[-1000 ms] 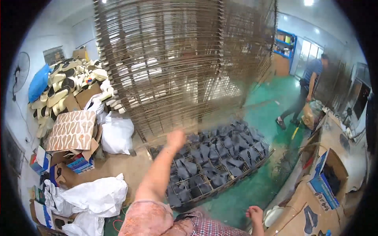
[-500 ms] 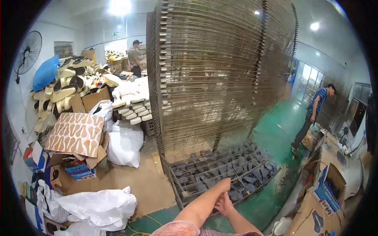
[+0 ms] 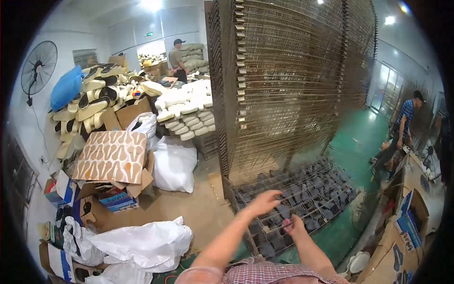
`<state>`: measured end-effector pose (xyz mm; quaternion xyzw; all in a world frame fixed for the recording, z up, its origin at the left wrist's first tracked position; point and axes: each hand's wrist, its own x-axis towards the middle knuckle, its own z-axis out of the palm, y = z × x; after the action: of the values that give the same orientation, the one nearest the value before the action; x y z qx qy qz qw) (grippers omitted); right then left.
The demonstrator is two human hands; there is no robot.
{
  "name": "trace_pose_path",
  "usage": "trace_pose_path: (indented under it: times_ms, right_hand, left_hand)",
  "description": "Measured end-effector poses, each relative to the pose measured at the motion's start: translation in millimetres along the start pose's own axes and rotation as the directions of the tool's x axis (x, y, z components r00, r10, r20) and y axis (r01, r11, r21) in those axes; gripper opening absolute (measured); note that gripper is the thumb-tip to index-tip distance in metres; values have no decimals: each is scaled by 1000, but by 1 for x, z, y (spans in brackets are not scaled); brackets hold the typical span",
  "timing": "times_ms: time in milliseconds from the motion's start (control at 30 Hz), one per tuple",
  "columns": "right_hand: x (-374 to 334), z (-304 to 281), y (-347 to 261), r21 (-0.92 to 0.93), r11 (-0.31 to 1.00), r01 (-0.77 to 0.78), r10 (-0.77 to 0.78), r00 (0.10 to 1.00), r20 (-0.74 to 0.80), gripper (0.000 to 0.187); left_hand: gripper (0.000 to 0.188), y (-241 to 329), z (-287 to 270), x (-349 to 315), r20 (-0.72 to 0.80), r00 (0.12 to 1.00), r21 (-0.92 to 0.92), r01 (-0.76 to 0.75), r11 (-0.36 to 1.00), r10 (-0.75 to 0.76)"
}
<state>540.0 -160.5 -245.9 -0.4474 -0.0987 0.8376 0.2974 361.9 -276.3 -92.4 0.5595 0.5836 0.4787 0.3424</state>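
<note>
A tall wire rack (image 3: pixel 293 85) of many closely stacked shelves stands before me. On its low shelf (image 3: pixel 267 228) lie several dark grey, flat shoe-part-like pieces (image 3: pixel 314 224). My left hand (image 3: pixel 265 202) reaches over the near left part of that shelf, fingers stretched and slightly curved, with nothing visible in them. Lower and to its right, my right hand (image 3: pixel 296 226) is closed, thumb and fingers pinched at a thin dark edge. Whether that edge is a piece or the shelf's wire cannot be made out.
White sacks (image 3: pixel 142 244) and opened cartons (image 3: pixel 118 201) lie on the left, below a heap of shoe soles (image 3: pixel 94 102). A cardboard-covered bench (image 3: pixel 395 232) with a blue box (image 3: pixel 409 220) stands on the right. One person (image 3: pixel 404 118) is at right, another (image 3: pixel 178 61) at the back.
My view has turned left, so the rack sits farther right. My hands were close together with the left forearm crossing over; now they are apart, the left one farther left.
</note>
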Motion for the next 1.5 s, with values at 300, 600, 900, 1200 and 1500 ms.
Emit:
trace_pose_path:
  times_ms: [300,600,900,1200,1500]
  right_hand:
    - [68,-113,54,-24,992,-127,124,987,-105,13]
    - [68,-149,101,-242,893,-379,268,881,-390,28]
    - [71,-183,44,-243,944,-223,240,970,43,29]
    - [46,-284,-26,-143,981,-131,82,948,-306,22]
    - [-25,-235,-38,-193,980,45,-132,874,-467,24]
  left_hand:
    - [39,-163,-38,-349,-599,411,54,877,478,-687]
    - [31,-152,8,-363,-627,461,101,848,521,-628]
    - [27,-172,21,-252,-329,620,188,782,594,-712]
    - [24,-231,39,-244,-331,486,-44,849,527,-809]
    - [20,-337,11,-249,139,942,721,114,683,-304]
